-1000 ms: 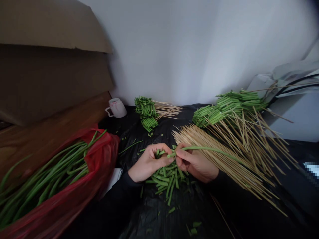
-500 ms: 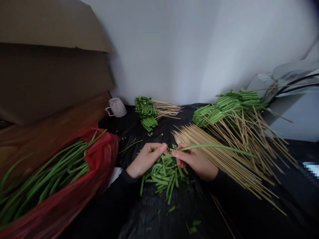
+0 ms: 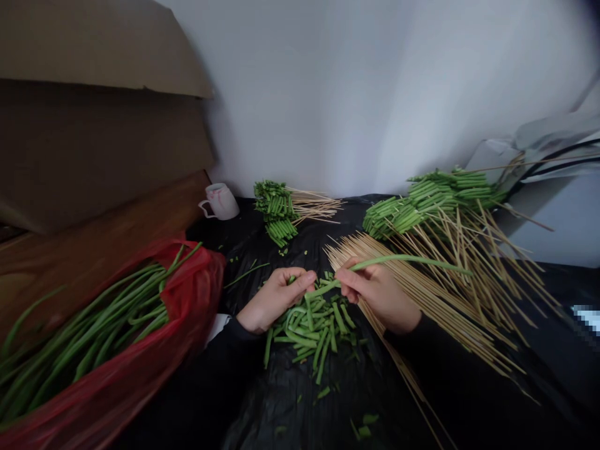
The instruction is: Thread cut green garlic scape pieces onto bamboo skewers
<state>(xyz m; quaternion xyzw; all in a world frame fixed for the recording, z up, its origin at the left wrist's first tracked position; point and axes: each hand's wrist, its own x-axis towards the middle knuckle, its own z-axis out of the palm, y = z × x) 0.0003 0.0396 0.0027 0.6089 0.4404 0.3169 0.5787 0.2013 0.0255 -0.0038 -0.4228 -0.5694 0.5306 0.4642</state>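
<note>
Long green bean, one piece, held in the air above a loose heap of short bean pieces. I judge it light and springy: it should flex along its length yet break crisply under a sharp bend, and hard squeezing could bruise it. Skin probably smooth, a little slick if damp. I would take it near the cut end, pads close on either side of wherever the bend is wanted. My right hand has it pinched between thumb and bent forefinger, a short way in from that end; the short stub slants down to the left, the long tail arches out right, over the bamboo skewers. My left hand is curled, thumb and forefinger closed at the stub's tip; whether its other fingers hold anything I cannot tell. Farther out: red bag of whole beans on the left, skewered bundles at the back right, a smaller stack mid-back, mug beside it.
</note>
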